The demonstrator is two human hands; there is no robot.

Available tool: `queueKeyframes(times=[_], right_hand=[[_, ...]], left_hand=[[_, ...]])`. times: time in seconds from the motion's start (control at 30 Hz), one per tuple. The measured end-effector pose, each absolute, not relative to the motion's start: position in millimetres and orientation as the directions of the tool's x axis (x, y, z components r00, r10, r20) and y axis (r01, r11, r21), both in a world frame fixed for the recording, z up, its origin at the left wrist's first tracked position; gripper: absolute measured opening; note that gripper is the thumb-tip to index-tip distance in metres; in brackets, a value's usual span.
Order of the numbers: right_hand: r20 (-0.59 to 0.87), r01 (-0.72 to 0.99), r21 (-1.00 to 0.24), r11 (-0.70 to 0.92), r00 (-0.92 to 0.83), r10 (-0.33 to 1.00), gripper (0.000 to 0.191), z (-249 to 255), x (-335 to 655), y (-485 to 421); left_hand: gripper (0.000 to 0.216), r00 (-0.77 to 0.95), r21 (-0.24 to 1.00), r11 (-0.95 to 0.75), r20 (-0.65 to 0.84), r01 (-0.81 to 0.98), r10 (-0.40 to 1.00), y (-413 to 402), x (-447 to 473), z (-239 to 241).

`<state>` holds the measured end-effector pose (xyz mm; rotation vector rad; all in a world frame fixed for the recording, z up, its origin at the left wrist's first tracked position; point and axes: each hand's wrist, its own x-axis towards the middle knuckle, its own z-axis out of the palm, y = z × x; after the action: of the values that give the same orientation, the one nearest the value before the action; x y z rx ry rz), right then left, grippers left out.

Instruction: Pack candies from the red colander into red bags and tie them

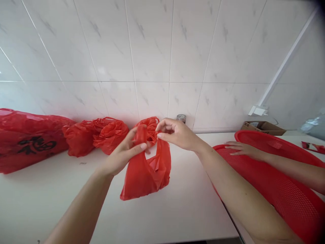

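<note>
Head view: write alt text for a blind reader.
The left hand and right hand hold a red plastic bag by its handles at a white table. Bunched red bags lie along the tiled wall; at right, another person's hand touches a red basket.

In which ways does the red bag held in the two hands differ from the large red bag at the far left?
Size: the held bag is much smaller and flatter; the large bag is bulky.
Print: the large bag bears black markings; the held bag shows none.
Pose: the left hand and right hand grip the held bag's handles; the large bag lies untouched.
Both are red.
</note>
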<state>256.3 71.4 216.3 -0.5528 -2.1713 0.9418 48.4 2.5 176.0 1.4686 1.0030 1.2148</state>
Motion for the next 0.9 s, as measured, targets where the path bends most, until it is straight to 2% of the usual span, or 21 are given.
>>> queueKeyframes(times=[0.07, 0.1, 0.17, 0.23, 0.3, 0.37, 0.43, 0.57, 0.67, 0.73, 0.8, 0.9], right_hand=[[0.383, 0.12, -0.702, 0.702, -0.767, 0.515, 0.01, 222, 246, 69], [0.365, 0.126, -0.68, 0.722, -0.796, 0.483, 0.011, 224, 241, 68], [0.395, 0.137, -0.636, 0.759, -0.788, 0.473, 0.015, 223, 231, 68], [0.507, 0.154, -0.591, 0.792, -0.692, 0.513, 0.023, 214, 226, 73], [0.565, 0.175, -0.603, 0.778, -0.594, 0.572, 0.032, 200, 228, 82], [0.495, 0.202, -0.674, 0.71, -0.59, 0.638, 0.03, 184, 235, 90], [0.415, 0.224, -0.737, 0.638, -0.595, 0.688, 0.017, 170, 243, 93], [0.461, 0.146, -0.799, 0.584, -0.474, 0.75, 0.004, 160, 255, 79], [0.46, 0.121, -0.806, 0.579, -0.486, 0.743, 0.009, 157, 254, 71], [0.413, 0.169, -0.806, 0.567, -0.526, 0.743, 0.015, 153, 250, 73], [0.367, 0.215, -0.801, 0.559, -0.56, 0.742, 0.011, 147, 245, 75], [0.455, 0.217, -0.76, 0.613, -0.496, 0.74, 0.011, 146, 242, 66]], left_hand=[[0.058, 0.319, 0.969, -0.123, 0.05, 0.213, 0.946, 13, 55, 176], [0.052, 0.347, 0.949, -0.099, -0.012, 0.3, 0.938, 19, 58, 175], [0.034, 0.306, 0.917, -0.053, -0.077, 0.395, 0.949, 29, 62, 174], [0.032, 0.197, 0.929, 0.007, -0.086, 0.37, 0.977, 35, 64, 174], [0.038, 0.12, 0.955, 0.055, -0.093, 0.291, 0.988, 37, 62, 173], [0.041, 0.102, 0.968, 0.065, -0.092, 0.242, 0.991, 38, 60, 171], [0.04, 0.113, 0.972, 0.06, -0.087, 0.228, 0.99, 38, 58, 165], [0.038, 0.169, 0.979, 0.01, -0.045, 0.201, 0.985, 40, 55, 153], [0.036, 0.223, 0.978, -0.015, -0.032, 0.206, 0.974, 38, 54, 152], [0.036, 0.249, 0.973, -0.027, -0.031, 0.227, 0.968, 35, 54, 155], [0.036, 0.243, 0.968, -0.022, -0.041, 0.25, 0.969, 32, 55, 157], [0.033, 0.212, 0.976, 0.0, -0.047, 0.217, 0.976, 29, 54, 158]])
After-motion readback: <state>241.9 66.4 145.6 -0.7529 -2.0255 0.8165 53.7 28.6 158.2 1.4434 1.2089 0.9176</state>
